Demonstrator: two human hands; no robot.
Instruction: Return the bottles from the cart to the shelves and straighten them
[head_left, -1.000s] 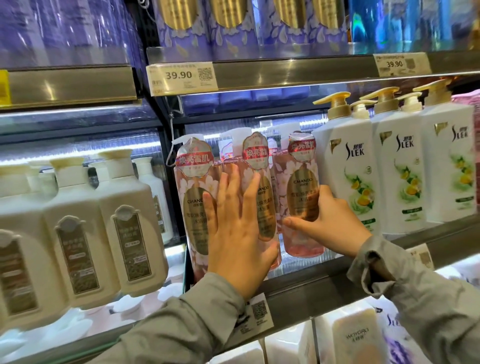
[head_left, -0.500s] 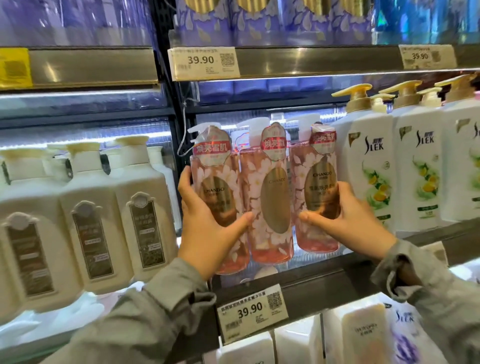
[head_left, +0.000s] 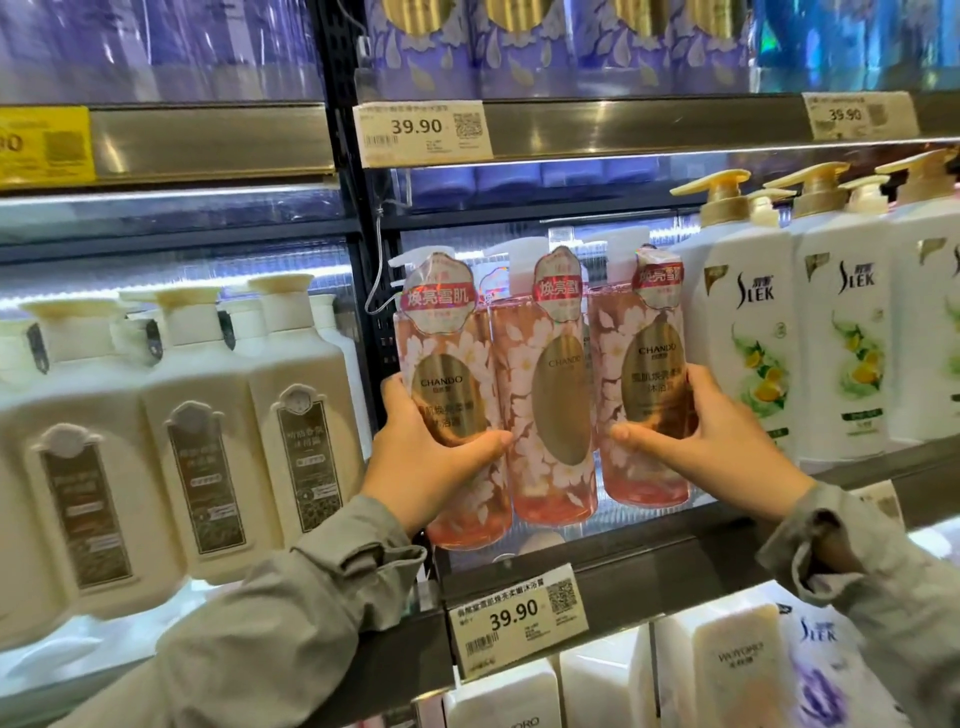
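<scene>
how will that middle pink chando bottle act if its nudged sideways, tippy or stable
Probably a bit tippy alone: the middle pink bottle is tall and narrow with a pump on top. Here it is packed between the left pink bottle and the right pink bottle, so it should mostly stay upright. It looks full of liquid, so likely heavy, and its glossy surface may be slippery.

Three pink bottles stand side by side on the shelf (head_left: 649, 551). Each has white flowers, a gold oval label and a white pump top. The left bottle (head_left: 452, 364) leans a little. The middle bottle (head_left: 556, 405) and right bottle (head_left: 649, 364) stand straight up.
</scene>
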